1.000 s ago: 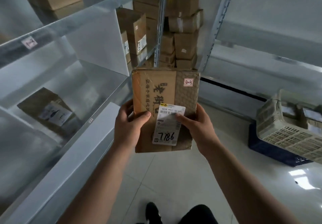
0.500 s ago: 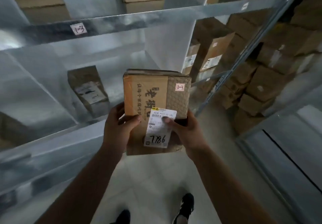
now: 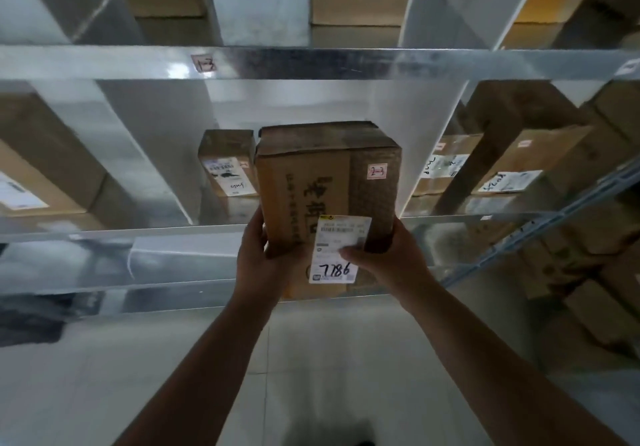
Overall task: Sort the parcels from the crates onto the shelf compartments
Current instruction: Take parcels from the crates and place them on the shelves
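Both the left hand (image 3: 258,265) and right hand (image 3: 393,262) clasp the parcel (image 3: 322,182); best slide it level beyond the fingertips (image 3: 348,254), beside the smaller box (image 3: 227,165).

My left hand (image 3: 258,265) and right hand (image 3: 388,262) are bare, and my forearms (image 3: 207,359) show uncovered down to the lower edge. Between them sits a dark blurred shape (image 3: 349,440), perhaps my shoe; I cannot tell.

matt brown cardboard parcel (image 3: 313,182) with a smooth white paper label (image 3: 337,249); behind it, glossy galvanised metal shelf (image 3: 346,63).
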